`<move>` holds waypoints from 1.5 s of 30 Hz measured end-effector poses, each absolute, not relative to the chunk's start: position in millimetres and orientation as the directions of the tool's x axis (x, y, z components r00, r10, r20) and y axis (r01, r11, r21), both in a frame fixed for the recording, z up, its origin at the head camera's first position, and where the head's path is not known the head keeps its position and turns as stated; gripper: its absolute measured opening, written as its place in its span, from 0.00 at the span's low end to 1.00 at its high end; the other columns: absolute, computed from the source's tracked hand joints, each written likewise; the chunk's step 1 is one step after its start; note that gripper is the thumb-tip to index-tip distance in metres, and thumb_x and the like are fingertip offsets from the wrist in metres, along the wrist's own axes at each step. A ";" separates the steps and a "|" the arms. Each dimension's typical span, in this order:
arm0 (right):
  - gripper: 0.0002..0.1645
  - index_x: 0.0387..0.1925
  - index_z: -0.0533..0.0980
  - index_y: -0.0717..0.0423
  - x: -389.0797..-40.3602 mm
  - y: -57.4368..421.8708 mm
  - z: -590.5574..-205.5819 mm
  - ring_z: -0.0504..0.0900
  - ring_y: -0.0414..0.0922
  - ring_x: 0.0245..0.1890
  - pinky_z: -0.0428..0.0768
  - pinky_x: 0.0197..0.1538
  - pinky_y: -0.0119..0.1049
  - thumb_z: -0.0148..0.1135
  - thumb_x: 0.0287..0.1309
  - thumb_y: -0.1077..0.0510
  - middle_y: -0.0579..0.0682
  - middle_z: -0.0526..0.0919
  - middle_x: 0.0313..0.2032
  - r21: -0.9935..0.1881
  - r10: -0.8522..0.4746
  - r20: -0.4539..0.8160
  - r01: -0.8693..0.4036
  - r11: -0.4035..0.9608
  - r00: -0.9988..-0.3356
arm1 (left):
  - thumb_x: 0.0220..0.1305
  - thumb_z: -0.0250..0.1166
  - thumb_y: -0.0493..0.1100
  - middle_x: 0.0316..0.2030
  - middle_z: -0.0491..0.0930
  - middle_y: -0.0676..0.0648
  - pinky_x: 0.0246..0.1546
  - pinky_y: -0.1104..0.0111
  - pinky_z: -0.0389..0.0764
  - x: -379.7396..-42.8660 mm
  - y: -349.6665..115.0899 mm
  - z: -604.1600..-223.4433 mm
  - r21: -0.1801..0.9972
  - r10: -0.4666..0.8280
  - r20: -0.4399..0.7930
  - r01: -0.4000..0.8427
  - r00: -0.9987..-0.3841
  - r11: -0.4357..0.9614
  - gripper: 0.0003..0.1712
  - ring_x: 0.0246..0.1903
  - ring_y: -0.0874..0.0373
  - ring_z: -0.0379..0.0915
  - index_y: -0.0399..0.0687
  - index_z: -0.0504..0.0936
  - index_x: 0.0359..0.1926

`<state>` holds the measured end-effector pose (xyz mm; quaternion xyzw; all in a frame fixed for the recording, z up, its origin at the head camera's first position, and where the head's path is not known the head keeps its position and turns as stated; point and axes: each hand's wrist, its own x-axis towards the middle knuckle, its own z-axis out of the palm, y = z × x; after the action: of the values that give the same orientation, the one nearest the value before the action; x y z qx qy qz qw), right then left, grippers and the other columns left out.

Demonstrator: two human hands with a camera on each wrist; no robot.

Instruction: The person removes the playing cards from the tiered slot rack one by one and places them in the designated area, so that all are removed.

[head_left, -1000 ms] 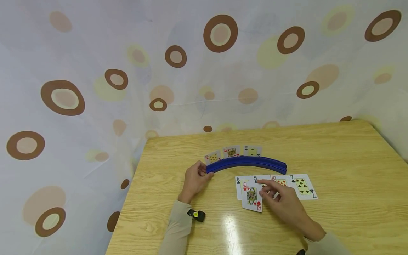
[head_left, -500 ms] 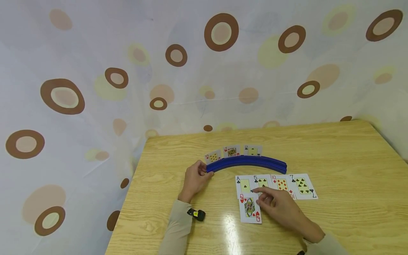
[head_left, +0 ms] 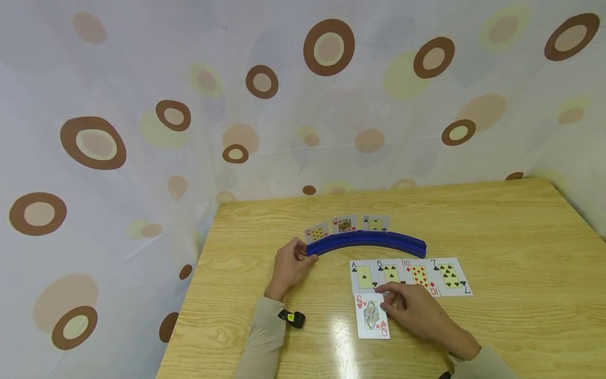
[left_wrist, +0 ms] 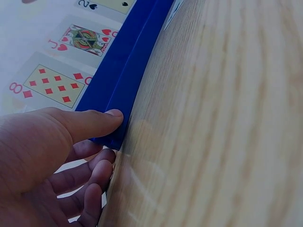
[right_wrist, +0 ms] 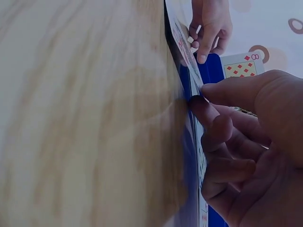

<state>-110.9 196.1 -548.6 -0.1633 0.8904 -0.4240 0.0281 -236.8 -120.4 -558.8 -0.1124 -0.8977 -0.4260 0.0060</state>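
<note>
- Blue and curved, the card rack sits on the wooden table, with the eight of diamonds, jack of hearts and a black two standing along it towards its left end.
- From where I stand, the left hand grips that left end, thumb laid over the top.
- The right hand pinches the queen of hearts by its edge between thumb and forefinger; the other fingers are curled in.
- The queen is just below the ace of clubs; I can't tell whether it lies flat on the wood or is a little raised.
- Beside the ace, the five of clubs, ten of diamonds and seven of clubs run in a row.
- My worry is that right hand: so near the row, a careless knuckle could drag the five or ten askew.
- A loose pinch might let the thin queen slip.
- Should the left hand jerk, the rack could swing and its cards tip out.
</note>
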 end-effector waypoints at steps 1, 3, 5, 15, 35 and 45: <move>0.16 0.54 0.87 0.60 -111.1 195.9 -548.6 0.71 0.26 0.22 0.74 0.27 0.27 0.73 0.66 0.64 0.36 0.86 0.30 -0.765 -0.315 0.083 -0.263 0.588 -0.946 | 0.68 0.79 0.42 0.41 0.87 0.42 0.38 0.72 0.81 -236.8 -120.2 -558.9 0.763 0.196 0.107 0.207 -0.975 0.612 0.14 0.35 0.63 0.78 0.41 0.83 0.46; 0.16 0.54 0.87 0.60 -111.4 195.6 -548.5 0.71 0.27 0.21 0.73 0.27 0.27 0.73 0.66 0.64 0.36 0.86 0.30 -0.764 -0.315 0.072 -0.256 0.593 -0.946 | 0.68 0.79 0.42 0.41 0.87 0.42 0.38 0.72 0.81 -236.8 -119.8 -559.0 0.766 0.194 0.104 0.203 -0.976 0.610 0.14 0.35 0.63 0.79 0.41 0.84 0.46; 0.16 0.54 0.87 0.60 -111.6 195.4 -548.4 0.71 0.27 0.21 0.73 0.27 0.28 0.73 0.67 0.63 0.36 0.86 0.30 -0.763 -0.317 0.066 -0.252 0.595 -0.946 | 0.68 0.79 0.42 0.41 0.87 0.42 0.39 0.72 0.81 -236.8 -119.7 -559.2 0.767 0.194 0.103 0.202 -0.976 0.610 0.14 0.35 0.63 0.79 0.41 0.84 0.46; 0.15 0.54 0.87 0.59 -111.5 197.7 -542.8 0.71 0.27 0.22 0.73 0.27 0.28 0.73 0.67 0.62 0.36 0.86 0.30 -0.756 -0.321 0.058 -0.252 0.605 -0.945 | 0.68 0.79 0.42 0.42 0.87 0.41 0.39 0.72 0.81 -238.4 -118.7 -557.7 0.773 0.203 0.109 0.211 -0.973 0.599 0.15 0.36 0.60 0.80 0.41 0.83 0.46; 0.08 0.45 0.89 0.53 -118.2 197.8 -535.5 0.71 0.26 0.23 0.72 0.30 0.28 0.74 0.65 0.63 0.35 0.86 0.28 -0.681 -0.186 0.195 -0.269 0.681 -0.963 | 0.69 0.78 0.44 0.42 0.87 0.42 0.40 0.71 0.83 -238.5 -118.8 -558.9 0.767 0.212 0.105 0.215 -0.972 0.605 0.14 0.37 0.59 0.82 0.42 0.83 0.47; 0.03 0.40 0.88 0.54 -139.3 197.7 -532.9 0.75 0.32 0.24 0.72 0.27 0.29 0.71 0.68 0.64 0.45 0.88 0.29 -0.707 0.011 0.265 -0.186 0.682 -0.964 | 0.69 0.78 0.44 0.41 0.87 0.42 0.39 0.71 0.82 -237.1 -120.3 -559.3 0.772 0.205 0.095 0.203 -0.974 0.603 0.14 0.36 0.60 0.80 0.42 0.83 0.46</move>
<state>-139.3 197.7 -532.9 -0.0483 0.9086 -0.3957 -0.1246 -237.1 -120.3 -559.3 -0.1139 -0.8953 -0.4307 -0.0016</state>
